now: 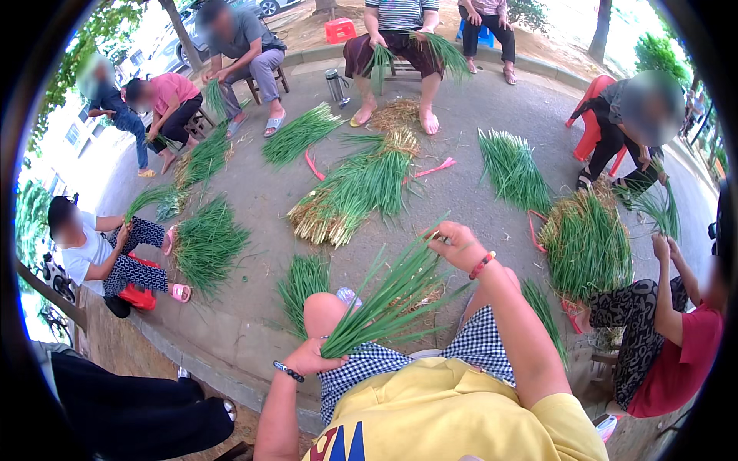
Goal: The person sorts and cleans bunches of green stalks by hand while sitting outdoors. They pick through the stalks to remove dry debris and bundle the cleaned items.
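Note:
My left hand (316, 356) grips a bunch of long green leaves, likely garlic chives (386, 305), by their lower ends above my lap. The leaves fan up and to the right. At their upper tips is my right hand (455, 245), its thumb and fingers pinched together on a bit of green leaf. Past my left knee, a small pile of the same greens (305, 288) lies on the pavement. More greens (542, 317) lie past my right knee. Dry brown trimmings (424, 297) show between my legs, partly hidden by the bunch.
A large heap of chives (357, 190) lies ahead between red ties (433, 167). Further heaps lie left (210, 245) and right (588, 242). Several seated people surround the pavement, some handling greens. A steel flask (335, 85) stands ahead; a person's dark-clad legs (132, 397) are behind left.

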`<state>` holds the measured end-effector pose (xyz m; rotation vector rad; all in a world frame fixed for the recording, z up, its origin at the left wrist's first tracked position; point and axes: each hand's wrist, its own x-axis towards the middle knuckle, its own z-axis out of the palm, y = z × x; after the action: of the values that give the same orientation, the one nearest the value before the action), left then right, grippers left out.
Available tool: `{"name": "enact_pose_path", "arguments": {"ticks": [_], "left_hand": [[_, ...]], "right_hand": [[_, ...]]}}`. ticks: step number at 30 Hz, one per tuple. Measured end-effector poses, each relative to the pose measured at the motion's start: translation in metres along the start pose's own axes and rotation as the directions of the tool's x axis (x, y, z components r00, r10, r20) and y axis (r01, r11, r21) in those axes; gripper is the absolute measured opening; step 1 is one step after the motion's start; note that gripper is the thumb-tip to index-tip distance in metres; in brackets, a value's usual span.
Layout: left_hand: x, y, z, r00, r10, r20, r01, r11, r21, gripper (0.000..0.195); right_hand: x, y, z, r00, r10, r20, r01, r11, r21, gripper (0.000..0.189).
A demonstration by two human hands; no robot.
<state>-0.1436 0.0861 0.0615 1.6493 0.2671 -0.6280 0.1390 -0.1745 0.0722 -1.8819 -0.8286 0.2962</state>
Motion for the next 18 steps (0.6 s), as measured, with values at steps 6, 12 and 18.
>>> {"name": "enact_pose_path", "arguments": {"ticks": [6, 12, 18], "left_hand": [[0.000, 0.001, 0.001, 0.997, -0.066, -0.031, 0.065, 0.998, -0.020, 0.023], [0.001, 0.003, 0.000, 0.998, -0.064, -0.024, 0.064, 0.998, -0.023, 0.023], [0.004, 0.009, 0.003, 0.999, -0.027, -0.023, 0.027, 0.999, 0.018, 0.025]], "right_hand": [[-0.004, -0.004, -0.012, 0.947, -0.320, 0.014, 0.306, 0.890, -0.339, 0.013], [-0.010, -0.012, -0.013, 0.959, -0.284, 0.020, 0.259, 0.840, -0.476, 0.011], [-0.018, -0.008, -0.006, 0.985, -0.054, -0.166, 0.013, 0.971, -0.241, 0.011]]}}
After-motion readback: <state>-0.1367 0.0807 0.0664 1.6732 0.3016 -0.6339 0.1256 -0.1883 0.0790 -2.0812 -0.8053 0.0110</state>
